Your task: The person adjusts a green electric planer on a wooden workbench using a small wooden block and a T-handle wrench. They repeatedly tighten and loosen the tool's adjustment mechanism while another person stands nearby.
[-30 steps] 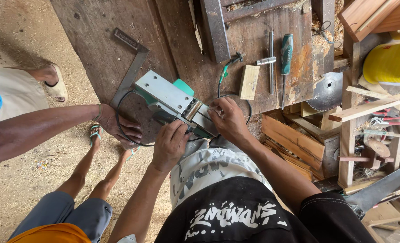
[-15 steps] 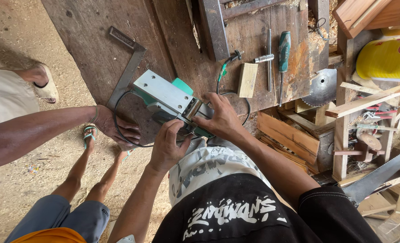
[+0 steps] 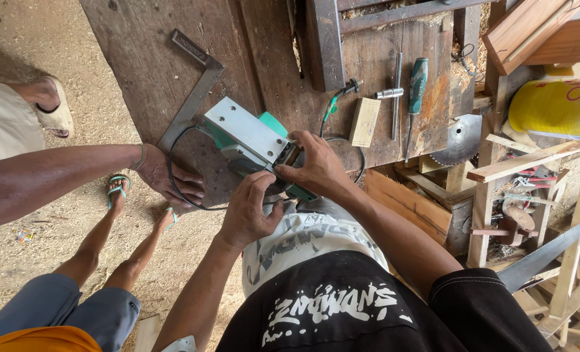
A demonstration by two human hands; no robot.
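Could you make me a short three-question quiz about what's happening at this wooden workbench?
1. True or false: both of the person's hands, the left hand and right hand, are on the green power planer.
2. Which tool lies right of the small wooden block? A) green-handled screwdriver B) hammer C) pliers
3. What does the co-worker's hand rest on?

Key: 1. True. 2. A. 3. The workbench edge, by the planer's black cord and the steel square.
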